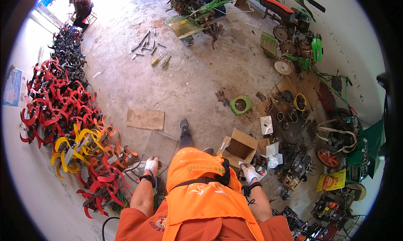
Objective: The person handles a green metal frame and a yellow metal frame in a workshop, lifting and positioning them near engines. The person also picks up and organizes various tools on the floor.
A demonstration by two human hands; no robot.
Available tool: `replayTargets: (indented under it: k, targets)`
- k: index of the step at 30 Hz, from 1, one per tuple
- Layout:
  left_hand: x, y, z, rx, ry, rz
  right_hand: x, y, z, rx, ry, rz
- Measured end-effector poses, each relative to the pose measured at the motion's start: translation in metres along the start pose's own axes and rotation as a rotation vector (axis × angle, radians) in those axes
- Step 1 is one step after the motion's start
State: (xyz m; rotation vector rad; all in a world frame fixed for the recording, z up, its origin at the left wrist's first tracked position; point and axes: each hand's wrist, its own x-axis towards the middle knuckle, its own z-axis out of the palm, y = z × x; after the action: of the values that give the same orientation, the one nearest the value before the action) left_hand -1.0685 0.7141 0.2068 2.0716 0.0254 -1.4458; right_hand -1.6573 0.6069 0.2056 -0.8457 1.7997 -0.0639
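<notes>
My left hand (152, 165), in a whitish glove, is at the near corner of a grey mesh panel (161, 146) on the floor. Its fingers look curled; what they hold, if anything, is too small to tell. Beside the near edge of an open cardboard box (241, 145) is my right hand (249, 172), also gloved. Its fingers are drawn together around something I cannot make out. Small clear-wrapped parts (273, 160) lie just right of it.
Red curved tiller blades (58, 100) and yellow ones (77, 146) are heaped along the left wall. Flat cardboard (145, 119), a green ring-shaped housing (240, 104) and hand tools (159, 59) lie ahead. Green machines (289, 52) and engine parts (296, 163) crowd the right. A person (81, 9) sits far left.
</notes>
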Motion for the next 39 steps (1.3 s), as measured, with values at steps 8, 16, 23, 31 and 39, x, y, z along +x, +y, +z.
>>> replayTargets:
  k: [8,16,23,31,39]
  targets:
    - [-0.002,0.007,-0.004,0.049,-0.008,-0.009,-0.015,-0.014,-0.001,0.034,-0.03,-0.039]
    - [-0.013,0.016,-0.001,0.008,0.005,-0.017,-0.007,-0.004,0.005,0.036,-0.02,0.022]
    - [-0.006,0.011,-0.011,-0.007,0.027,-0.007,-0.009,-0.003,0.009,0.024,-0.014,-0.05]
    - [-0.005,0.003,-0.016,-0.024,0.017,-0.025,-0.016,-0.01,0.007,-0.017,-0.042,-0.054]
    - [-0.003,0.007,-0.026,0.042,0.021,0.008,-0.021,-0.013,0.004,-0.069,-0.052,0.013]
